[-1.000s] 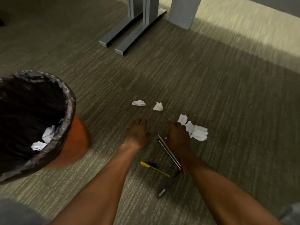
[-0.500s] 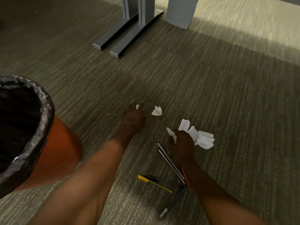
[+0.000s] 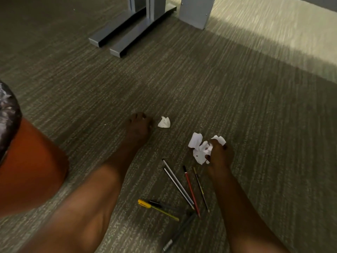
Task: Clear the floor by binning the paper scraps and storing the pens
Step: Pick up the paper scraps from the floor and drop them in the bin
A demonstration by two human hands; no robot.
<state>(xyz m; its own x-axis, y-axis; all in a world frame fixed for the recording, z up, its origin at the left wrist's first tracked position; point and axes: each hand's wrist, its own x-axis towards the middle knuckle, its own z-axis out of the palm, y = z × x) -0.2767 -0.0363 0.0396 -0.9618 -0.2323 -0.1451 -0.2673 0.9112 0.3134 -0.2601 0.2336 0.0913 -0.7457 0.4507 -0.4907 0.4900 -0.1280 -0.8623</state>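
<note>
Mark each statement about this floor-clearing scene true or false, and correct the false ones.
1. The right hand grips a bunch of crumpled paper. True.
2. The pens are already stored in a holder. False: they lie loose on the carpet between the forearms.
3. One small paper scrap lies on the carpet just right of the left hand. True.
4. The orange bin stands at the right of the view. False: it is at the left edge.
5. The yellow-capped pen is in the left hand. False: it lies on the carpet.
</note>
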